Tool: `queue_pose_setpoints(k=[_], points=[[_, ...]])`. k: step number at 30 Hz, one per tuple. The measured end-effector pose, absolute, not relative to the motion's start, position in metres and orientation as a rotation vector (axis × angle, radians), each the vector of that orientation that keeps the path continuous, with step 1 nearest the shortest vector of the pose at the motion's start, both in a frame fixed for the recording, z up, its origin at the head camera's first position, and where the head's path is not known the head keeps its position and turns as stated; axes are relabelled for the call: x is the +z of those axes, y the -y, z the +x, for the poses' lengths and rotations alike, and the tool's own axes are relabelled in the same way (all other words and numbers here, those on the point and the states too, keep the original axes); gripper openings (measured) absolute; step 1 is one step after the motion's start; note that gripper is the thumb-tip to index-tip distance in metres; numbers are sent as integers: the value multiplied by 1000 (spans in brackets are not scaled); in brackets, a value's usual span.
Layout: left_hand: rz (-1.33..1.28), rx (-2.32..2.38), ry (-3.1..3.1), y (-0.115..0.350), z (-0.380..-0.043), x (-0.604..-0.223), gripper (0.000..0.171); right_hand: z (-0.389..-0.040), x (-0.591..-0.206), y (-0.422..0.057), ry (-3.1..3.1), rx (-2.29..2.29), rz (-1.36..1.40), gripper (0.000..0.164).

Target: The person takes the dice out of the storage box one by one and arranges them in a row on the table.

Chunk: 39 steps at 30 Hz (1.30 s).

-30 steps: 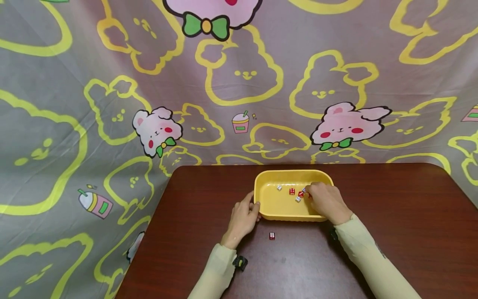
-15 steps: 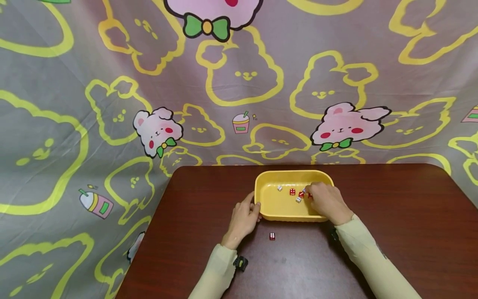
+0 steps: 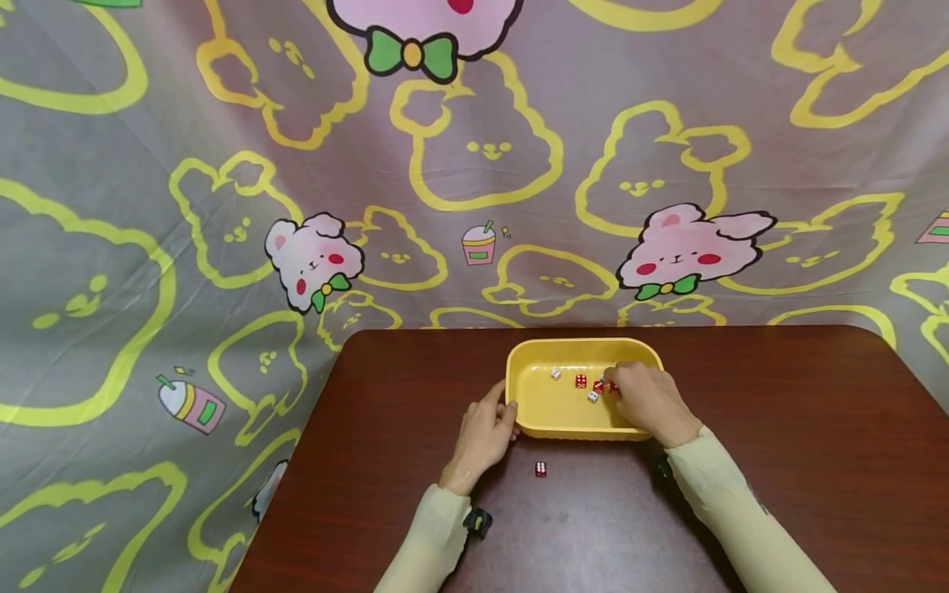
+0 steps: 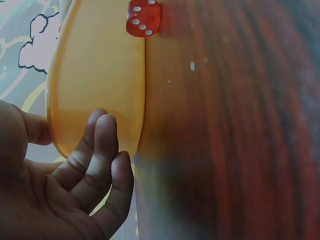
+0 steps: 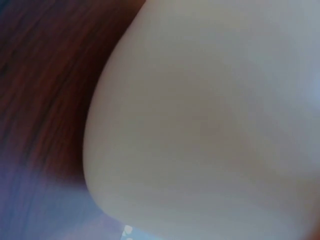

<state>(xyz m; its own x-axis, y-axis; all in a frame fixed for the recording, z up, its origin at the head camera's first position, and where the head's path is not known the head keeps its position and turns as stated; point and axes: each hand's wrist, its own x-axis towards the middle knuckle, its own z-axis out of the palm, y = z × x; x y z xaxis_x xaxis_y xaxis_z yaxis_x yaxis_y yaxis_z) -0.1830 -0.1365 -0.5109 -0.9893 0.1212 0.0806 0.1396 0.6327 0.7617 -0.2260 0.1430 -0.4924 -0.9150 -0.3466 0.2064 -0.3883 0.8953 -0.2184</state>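
A yellow plastic tub (image 3: pixel 563 432) stands on the table. My left hand (image 3: pixel 482 432) grips its left end; in the left wrist view the thumb is at the rim and the curled fingers (image 4: pixel 105 137) lie against the outer wall. My right hand (image 3: pixel 652 399) reaches over the tub's right side, fingers curled down, pinching a red die (image 3: pixel 614 385) mostly hidden by them. Beside the fingertips lie a red die (image 3: pixel 598 386), a white die (image 3: pixel 592 397) and a partly covered white die (image 3: pixel 604 378). Further left are another red die (image 3: pixel 581 381) and a white die (image 3: pixel 556 374).
Another red die (image 3: pixel 540 469) lies on the dark wooden table (image 3: pixel 415 379) in front of the tub. A patterned cloth (image 3: pixel 489 181) hangs behind the table and along its left side. A pale blurred surface fills most of the right wrist view.
A red die has come into sight at the right hand's fingertips. Both hands and the tub have otherwise stayed in place.
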Motion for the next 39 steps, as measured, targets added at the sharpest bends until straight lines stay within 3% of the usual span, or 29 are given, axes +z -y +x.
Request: queue_pose_setpoints(k=[18, 39], points=[[-222, -1312, 2823, 136, -180, -510, 50, -224, -491, -144, 2878, 368, 596, 21], [-225, -1300, 2838, 136, -183, -509, 50, -223, -484, -141, 2885, 378, 613, 9]])
